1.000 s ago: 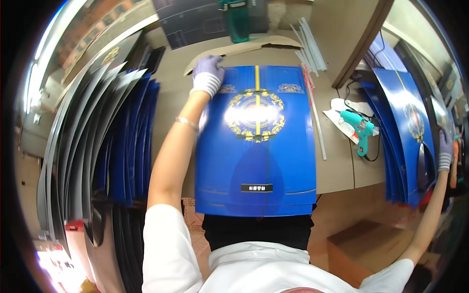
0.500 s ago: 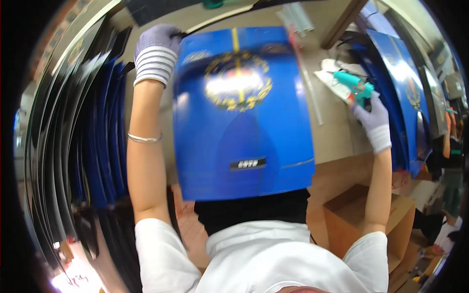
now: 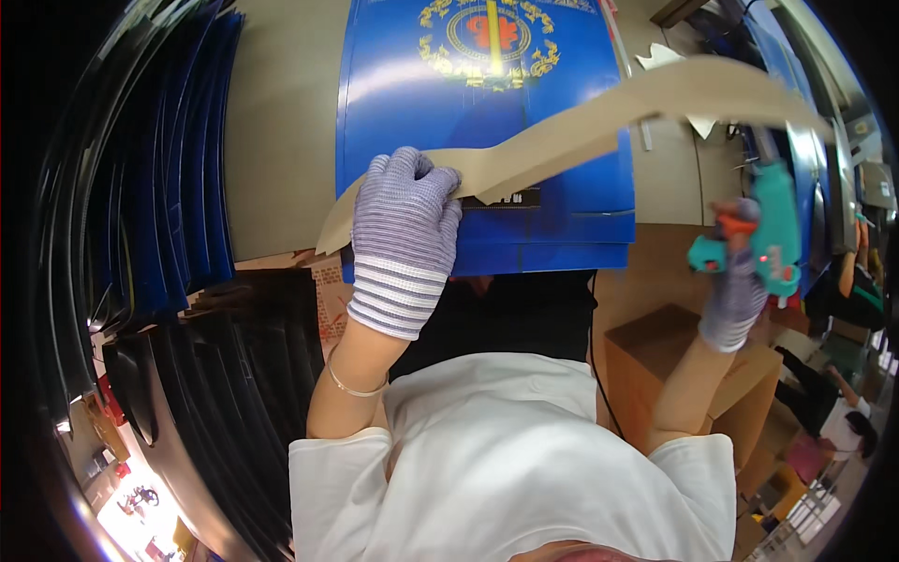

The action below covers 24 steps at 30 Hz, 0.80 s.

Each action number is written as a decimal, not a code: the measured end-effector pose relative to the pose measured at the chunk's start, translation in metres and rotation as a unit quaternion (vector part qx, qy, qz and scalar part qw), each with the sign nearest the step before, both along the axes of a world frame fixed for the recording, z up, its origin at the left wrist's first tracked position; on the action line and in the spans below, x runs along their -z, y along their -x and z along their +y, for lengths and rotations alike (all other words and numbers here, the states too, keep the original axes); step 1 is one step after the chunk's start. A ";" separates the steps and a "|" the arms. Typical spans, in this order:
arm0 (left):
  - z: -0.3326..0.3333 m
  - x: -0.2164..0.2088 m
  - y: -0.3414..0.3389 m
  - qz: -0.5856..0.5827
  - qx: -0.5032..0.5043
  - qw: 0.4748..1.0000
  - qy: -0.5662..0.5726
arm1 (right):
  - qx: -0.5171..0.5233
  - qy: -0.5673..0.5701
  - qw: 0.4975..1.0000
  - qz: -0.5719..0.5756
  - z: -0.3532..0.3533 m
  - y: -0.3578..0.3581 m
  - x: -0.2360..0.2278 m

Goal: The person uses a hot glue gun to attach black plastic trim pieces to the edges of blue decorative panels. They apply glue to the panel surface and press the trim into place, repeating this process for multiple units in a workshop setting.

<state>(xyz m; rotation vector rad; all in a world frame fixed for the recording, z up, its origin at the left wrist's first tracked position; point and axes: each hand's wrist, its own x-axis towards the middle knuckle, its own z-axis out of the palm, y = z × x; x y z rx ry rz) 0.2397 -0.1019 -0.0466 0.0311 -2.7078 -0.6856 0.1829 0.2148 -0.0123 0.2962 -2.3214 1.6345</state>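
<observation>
**Cardboard strip lifted over the blue sheets, glue gun raised at the right**

The left hand (image 3: 405, 236), in a striped knit glove, sits at centre-left of the frame, its fingers curled shut over the near end of a long brown cardboard strip (image 3: 599, 122). The strip runs from that grip up toward the upper right and crosses above a stack of glossy blue printed sheets (image 3: 440, 94). It seems to be held clear of the sheets rather than lying on them, though where its far end rests cannot be told. Gripping it at one end leaves nearly all of its length open and within reach of the other hand.

The right hand (image 3: 735, 295), also gloved, is at the right edge of the frame, closed around the handle of a teal glue gun (image 3: 773, 225). The gun stands upright, its nozzle toward the strip's far end, near but not touching it.

The blue sheets lie flat on the desk (image 3: 281, 122) in the upper centre, squarely before the person. Fanned dark blue and black sheets (image 3: 178, 159) lean along the left edge, with more blue sheets (image 3: 803, 140) at the upper right.
</observation>
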 end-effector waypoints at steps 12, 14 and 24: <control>-0.009 0.002 0.001 -0.029 -0.018 0.999 -0.022 | -0.137 -0.127 0.977 -0.101 -0.080 -0.032 0.006; -0.008 0.002 0.002 -0.026 -0.015 0.999 -0.022 | -0.111 -0.129 0.983 -0.073 -0.096 -0.035 0.015; -0.009 0.001 0.001 -0.014 -0.012 0.999 -0.027 | -0.080 -0.269 0.960 0.006 -0.095 -0.038 0.016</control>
